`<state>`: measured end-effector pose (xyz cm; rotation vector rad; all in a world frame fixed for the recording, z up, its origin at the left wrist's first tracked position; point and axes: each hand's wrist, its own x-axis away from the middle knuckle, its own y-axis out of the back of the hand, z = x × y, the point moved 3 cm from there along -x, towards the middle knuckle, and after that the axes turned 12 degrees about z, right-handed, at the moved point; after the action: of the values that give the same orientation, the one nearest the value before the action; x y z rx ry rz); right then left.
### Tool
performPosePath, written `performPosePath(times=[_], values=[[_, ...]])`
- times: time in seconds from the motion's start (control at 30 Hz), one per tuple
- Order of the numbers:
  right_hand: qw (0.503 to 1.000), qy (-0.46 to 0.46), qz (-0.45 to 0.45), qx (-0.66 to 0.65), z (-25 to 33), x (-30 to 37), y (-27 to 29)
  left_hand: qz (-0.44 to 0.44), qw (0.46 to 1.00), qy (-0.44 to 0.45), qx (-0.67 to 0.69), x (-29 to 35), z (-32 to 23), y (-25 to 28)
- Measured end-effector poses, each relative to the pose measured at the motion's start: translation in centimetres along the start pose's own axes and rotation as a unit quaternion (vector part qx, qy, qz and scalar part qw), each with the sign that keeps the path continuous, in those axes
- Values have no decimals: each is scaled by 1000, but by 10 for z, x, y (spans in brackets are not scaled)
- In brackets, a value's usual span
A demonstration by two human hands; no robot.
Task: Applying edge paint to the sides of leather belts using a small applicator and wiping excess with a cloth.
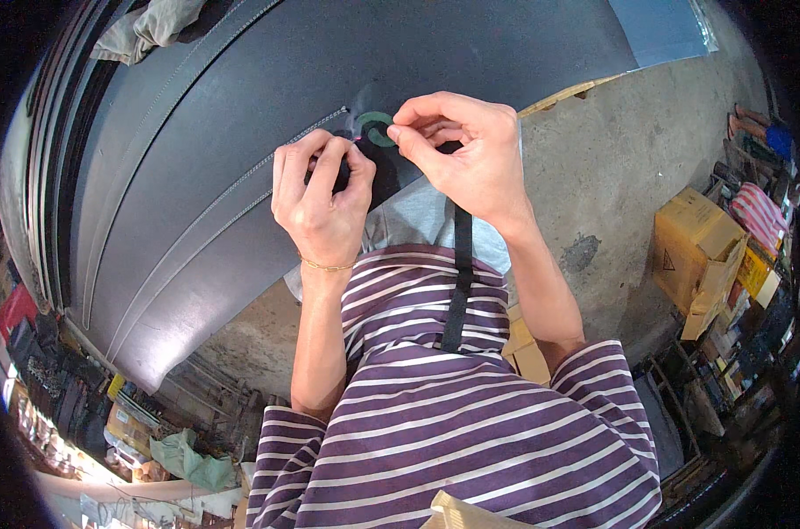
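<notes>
My left hand (325,194) is closed over the dark sheet-covered table, its fingers curled down and the thumb and fingertips pressed together. What it pinches is hidden, apart from a tiny pinkish spot beside the fingertips. Thumb and forefinger of my right hand (471,159) pinch together just to the right; anything between them is too small to make out. Between the two hands lies a dark green curved, ring-like piece (378,117), its right edge next to my right fingertips. A long narrow strip with a beaded edge (250,170) ends beside my left hand.
More long strips (144,141) curve across the dark tabletop (471,53) on the left. Grey cloth (157,26) lies at the far left. On the concrete floor (594,176) to the right stands a cardboard box (695,242) beside clutter. A black strap (461,282) hangs before my striped shirt.
</notes>
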<state>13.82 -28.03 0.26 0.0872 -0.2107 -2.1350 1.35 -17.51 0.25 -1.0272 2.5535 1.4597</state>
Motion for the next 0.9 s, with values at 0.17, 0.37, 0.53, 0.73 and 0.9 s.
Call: performPosePath(times=[0.17, 0.37, 0.53, 0.73, 0.9], values=[[1000, 5, 6, 13, 0, -1, 0, -2, 1000, -3, 0, 0, 0, 0], [1000, 8, -8, 10, 2, -3, -2, 2, 1000, -9, -9, 0, 1, 0], [1000, 9, -5, 13, 2, -3, -2, -3, 1000, -11, -9, -1, 0, 1], [999, 2, -30, -32, -3, -1, -2, -10, 1000, 2, -7, 0, 1, 1], [998, -4, -30, -61, -11, 0, 0, 6, 999, 40, 16, 2, 3, 3]])
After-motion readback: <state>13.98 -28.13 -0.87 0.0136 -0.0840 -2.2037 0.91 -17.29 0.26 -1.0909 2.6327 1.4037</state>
